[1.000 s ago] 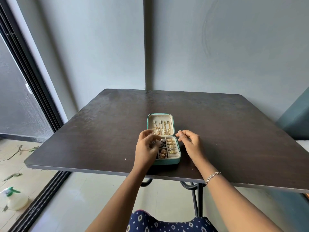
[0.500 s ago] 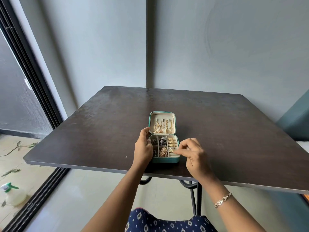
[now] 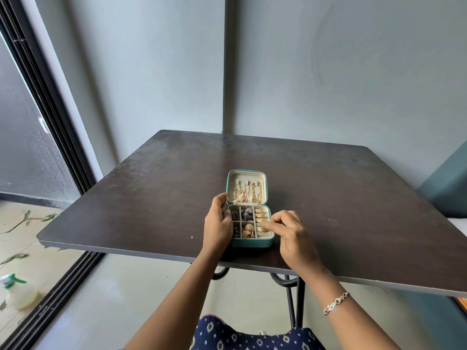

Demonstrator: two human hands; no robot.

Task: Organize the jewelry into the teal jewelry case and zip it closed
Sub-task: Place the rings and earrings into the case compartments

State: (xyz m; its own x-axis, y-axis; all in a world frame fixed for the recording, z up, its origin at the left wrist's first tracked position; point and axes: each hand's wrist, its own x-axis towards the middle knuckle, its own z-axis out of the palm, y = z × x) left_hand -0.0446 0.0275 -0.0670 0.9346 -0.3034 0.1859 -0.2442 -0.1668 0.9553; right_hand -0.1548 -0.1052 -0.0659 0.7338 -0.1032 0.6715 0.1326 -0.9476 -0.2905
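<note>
The teal jewelry case (image 3: 251, 243) lies open near the front edge of the dark table (image 3: 328, 193). Its raised lid (image 3: 246, 176) holds gold chains (image 3: 249, 194). The base has compartments with dark earrings (image 3: 246, 213), gold earrings (image 3: 248, 229) and a column of gold rings (image 3: 260, 218). My left hand (image 3: 216, 223) grips the case's left side, fingers curled round its edge. My right hand (image 3: 293, 233) reaches over the right side and its fingertips pinch a gold ring (image 3: 262, 227) in the ring column.
The table stands against a grey wall corner. A sliding glass door is on the left, with a white spray bottle (image 3: 17, 290) on the floor beyond it. A teal seat edge (image 3: 447, 188) shows at the right.
My left hand has drawn back from over the compartments to the case's left side. My right hand has moved down from the hinge area to the ring column.
</note>
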